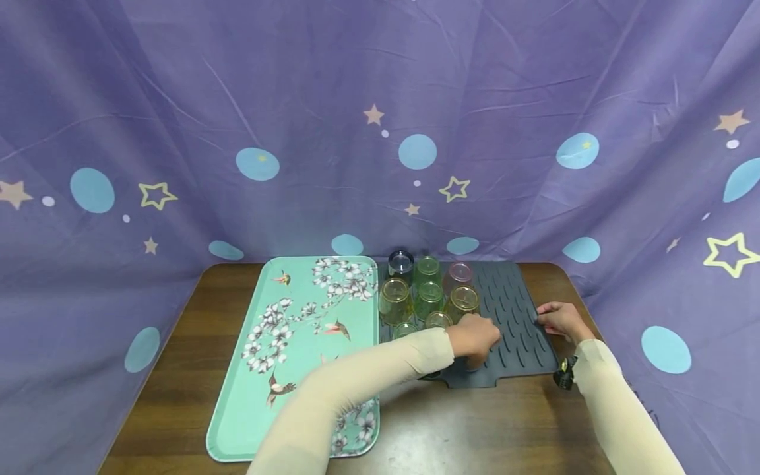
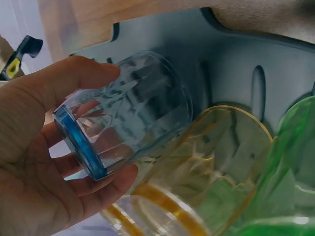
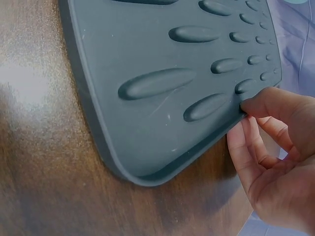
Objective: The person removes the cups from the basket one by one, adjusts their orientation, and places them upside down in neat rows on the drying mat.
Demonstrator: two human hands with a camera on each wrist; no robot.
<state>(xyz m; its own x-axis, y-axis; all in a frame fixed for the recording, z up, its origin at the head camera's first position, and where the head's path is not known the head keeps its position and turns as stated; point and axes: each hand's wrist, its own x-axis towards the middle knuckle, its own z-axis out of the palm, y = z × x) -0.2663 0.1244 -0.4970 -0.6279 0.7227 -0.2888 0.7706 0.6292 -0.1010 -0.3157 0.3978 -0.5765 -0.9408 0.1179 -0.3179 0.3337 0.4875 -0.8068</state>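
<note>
In the left wrist view my left hand (image 2: 54, 147) grips a clear bluish drinking glass (image 2: 142, 103). Thumb and fingers curl round it near its thick blue base, and its rim faces the dark grey drying mat (image 1: 505, 316). In the head view this hand hides that glass. Beside it stand an amber glass (image 2: 216, 162) and a green glass (image 2: 300, 142), both upside down. At the mat's right edge my right hand (image 3: 280, 157) pinches the mat, thumb on top and fingers below.
More upturned glasses stand in rows on the mat's left part: a dark glass (image 1: 400, 264), a pink glass (image 1: 460, 274) and several green and amber ones. A mint tray (image 1: 237, 409) with flowers and birds lies to the left on the wooden table (image 1: 475, 429). Behind hangs a purple curtain (image 1: 332, 165).
</note>
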